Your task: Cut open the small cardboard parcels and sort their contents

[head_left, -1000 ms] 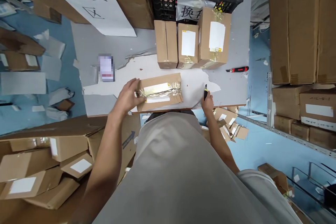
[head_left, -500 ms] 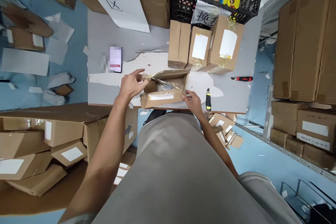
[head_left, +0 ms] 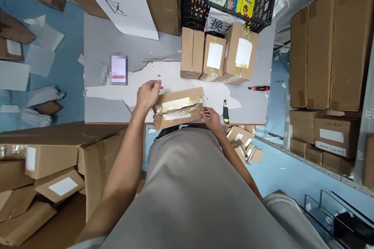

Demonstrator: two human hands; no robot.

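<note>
A small cardboard box (head_left: 179, 106) lies at the table's front edge, with its two flaps folded over the top. Clear tape and white labels cover the flaps, and a dark gap runs between them. My left hand (head_left: 148, 94) is at the box's upper left corner, thumb and fingers drawn together; anything between them is too small to make out. At the lower right corner, my right hand (head_left: 211, 119) pinches the edge of the box. A yellow-black utility knife (head_left: 226, 112) lies just right of that hand.
Three closed boxes (head_left: 214, 55) stand behind, before a black crate (head_left: 230, 4) of booklets. A red-black utility knife (head_left: 258, 88) lies at right, a phone (head_left: 119, 70) at left. A large carton (head_left: 102, 163) of boxes is at lower left; shelved cartons (head_left: 318, 50) line the right.
The box stood open with its inside showing; now its flaps lie over the top. My left hand has moved off the raised rear flap and tape. My right hand stays at the right corner.
</note>
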